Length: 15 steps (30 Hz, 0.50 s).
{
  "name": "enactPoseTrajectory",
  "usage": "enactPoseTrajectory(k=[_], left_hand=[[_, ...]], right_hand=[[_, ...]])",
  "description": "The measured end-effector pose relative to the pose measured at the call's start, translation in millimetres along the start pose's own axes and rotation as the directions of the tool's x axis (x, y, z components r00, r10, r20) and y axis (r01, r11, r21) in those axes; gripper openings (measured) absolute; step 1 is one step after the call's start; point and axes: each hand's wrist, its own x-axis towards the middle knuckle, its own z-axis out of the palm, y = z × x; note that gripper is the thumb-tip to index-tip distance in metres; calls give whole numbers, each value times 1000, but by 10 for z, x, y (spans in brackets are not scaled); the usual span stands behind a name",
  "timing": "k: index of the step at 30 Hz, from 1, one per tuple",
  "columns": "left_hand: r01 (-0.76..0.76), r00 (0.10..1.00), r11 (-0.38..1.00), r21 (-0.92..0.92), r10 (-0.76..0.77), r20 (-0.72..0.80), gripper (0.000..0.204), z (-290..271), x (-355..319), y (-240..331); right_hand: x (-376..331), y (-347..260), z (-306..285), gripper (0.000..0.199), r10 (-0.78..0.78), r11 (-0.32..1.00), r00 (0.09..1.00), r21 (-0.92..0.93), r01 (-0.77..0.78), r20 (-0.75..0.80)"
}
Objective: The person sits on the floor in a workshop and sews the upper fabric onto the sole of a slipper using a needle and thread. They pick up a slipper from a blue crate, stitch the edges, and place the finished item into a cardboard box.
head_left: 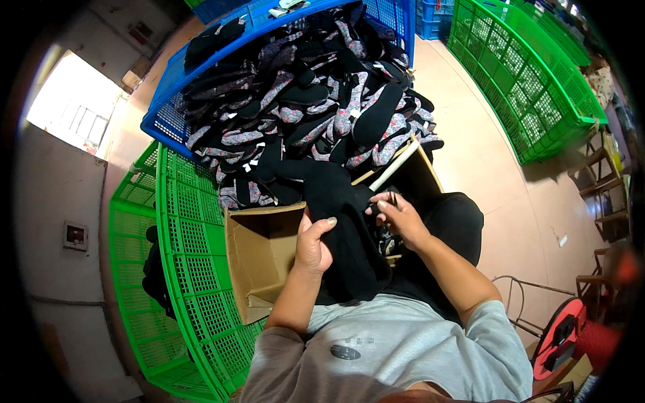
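My left hand (314, 243) is closed round the edge of a long black soft cloth shoe piece (342, 232), its thumb lying on top. The piece hangs over my lap, and its full shape is partly lost against my black trousers. Just right of it, my right hand (401, 218) is pinched, with a small dark thing between the fingers that I cannot make out. Beyond both hands rises a heap of cloth shoes (295, 101) with floral grey-pink fabric and black soles.
A blue crate (164, 111) holds the heap. At my left stand an open cardboard box (248, 258) and green mesh crates (191, 262). A wooden-edged box (426, 168) is ahead right. Another green crate (517, 87) stands far right. A red round-topped stool (561, 336) is near my right side.
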Motion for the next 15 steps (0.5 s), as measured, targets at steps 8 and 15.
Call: enactPoseTrajectory(k=[8,15], left_hand=[[-79,976,996,-49,67,-209,51,-145,107,-359],[-77,986,996,54,84,-146,59,-99,80,-429]], right_hand=[[89,246,-46,46,-220,850,965,-457,262,144],[70,271,-60,46,-283,735,958,-630,252,53]])
